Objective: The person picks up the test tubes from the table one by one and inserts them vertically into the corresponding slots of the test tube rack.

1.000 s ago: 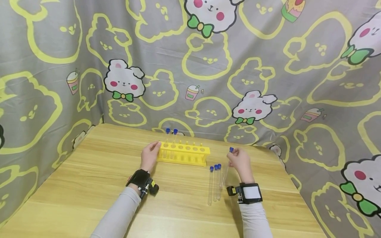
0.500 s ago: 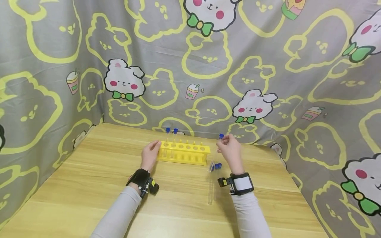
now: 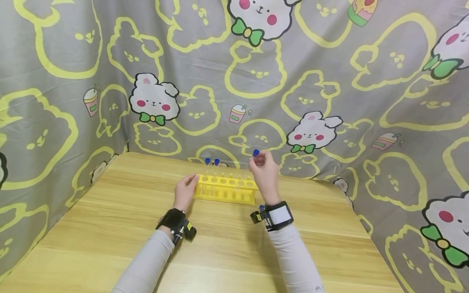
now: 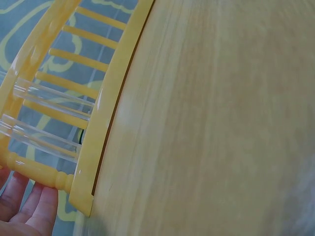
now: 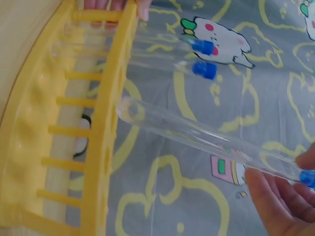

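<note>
- I count two capped tubes [image 3: 211,173] standing in the yellow plastic rack [image 3: 225,189] and a third test tube [image 5: 206,135], clear and round-bottomed with a blue cap, above it.
- My right hand [image 3: 264,173] pinches that tube near its cap, bottom end over the rack's top rail.
- My left hand [image 3: 185,190] rests relaxed fingers against the rack's left end on the wooden table [image 3: 110,228].

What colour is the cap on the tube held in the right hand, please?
Blue. The cap on the tube shows best in the head view, pinched by the right hand.
</note>
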A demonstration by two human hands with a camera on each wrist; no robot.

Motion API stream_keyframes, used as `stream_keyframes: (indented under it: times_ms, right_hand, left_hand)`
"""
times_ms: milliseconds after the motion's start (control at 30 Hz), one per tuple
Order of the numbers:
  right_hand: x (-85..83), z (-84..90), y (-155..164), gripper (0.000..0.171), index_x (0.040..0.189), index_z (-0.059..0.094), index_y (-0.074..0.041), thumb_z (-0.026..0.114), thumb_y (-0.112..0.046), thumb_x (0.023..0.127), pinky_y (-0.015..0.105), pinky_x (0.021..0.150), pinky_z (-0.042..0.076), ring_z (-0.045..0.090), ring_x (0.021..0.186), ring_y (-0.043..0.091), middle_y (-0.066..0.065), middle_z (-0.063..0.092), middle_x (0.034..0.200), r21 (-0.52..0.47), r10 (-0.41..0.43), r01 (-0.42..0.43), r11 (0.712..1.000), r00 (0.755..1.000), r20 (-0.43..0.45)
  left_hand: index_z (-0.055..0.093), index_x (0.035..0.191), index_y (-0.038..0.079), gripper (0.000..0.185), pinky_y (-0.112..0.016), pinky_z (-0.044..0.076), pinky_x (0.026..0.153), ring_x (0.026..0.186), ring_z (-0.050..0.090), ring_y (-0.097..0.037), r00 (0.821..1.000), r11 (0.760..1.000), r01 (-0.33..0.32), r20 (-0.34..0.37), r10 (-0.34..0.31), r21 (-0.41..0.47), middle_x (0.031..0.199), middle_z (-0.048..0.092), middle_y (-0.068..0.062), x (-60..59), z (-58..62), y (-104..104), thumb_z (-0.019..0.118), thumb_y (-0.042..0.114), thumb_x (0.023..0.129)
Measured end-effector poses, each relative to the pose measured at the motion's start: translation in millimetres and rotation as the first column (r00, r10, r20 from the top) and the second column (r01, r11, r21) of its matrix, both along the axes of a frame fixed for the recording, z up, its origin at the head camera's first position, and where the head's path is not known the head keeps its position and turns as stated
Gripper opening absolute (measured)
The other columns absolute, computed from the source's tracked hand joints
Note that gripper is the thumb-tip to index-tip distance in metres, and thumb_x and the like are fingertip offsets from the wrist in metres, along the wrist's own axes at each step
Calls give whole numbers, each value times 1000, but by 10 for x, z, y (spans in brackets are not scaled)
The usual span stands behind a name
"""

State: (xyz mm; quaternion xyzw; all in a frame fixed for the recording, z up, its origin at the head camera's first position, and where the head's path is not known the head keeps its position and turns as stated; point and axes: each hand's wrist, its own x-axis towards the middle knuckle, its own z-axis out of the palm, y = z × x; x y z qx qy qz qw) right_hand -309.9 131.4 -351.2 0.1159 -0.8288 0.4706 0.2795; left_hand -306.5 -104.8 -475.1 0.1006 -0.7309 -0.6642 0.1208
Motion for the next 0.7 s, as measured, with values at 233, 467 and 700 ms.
stream_keyframes:
  times_ms: [233, 467, 700]
  right_hand:
    - [-72, -86, -201, 20, 104, 57, 1, 66, -8, 88, 37, 74, 60, 68, 82, 28, 16, 69, 93, -43, 3, -9, 999, 991, -132]
    - [-88, -185, -370, 19, 105, 56, 1, 64, -9, 91, 31, 68, 61, 69, 83, 27, 17, 68, 92, -9, 56, -59, 998, 981, -184]
    - [-99, -314, -467, 22, 110, 56, 2, 63, -9, 92, 30, 69, 61, 68, 84, 27, 16, 66, 90, 59, 94, -86, 995, 984, -152]
  left_hand:
    - [59, 132, 8, 47, -44, 43, 110, 131, 51, -30, 1000, 1000, 2, 6, -2, -11, 138, 58, -14, 11, 8, -1, 57, 40, 97]
    - [59, 132, 8, 49, -44, 43, 110, 131, 51, -30, 1000, 1000, 5, 10, -5, -2, 139, 57, -14, 12, 11, 4, 57, 42, 97]
    - [59, 132, 9, 47, -44, 43, 110, 130, 51, -30, 1000, 1000, 4, 15, -4, 6, 139, 57, -13, 14, 6, 8, 57, 41, 97]
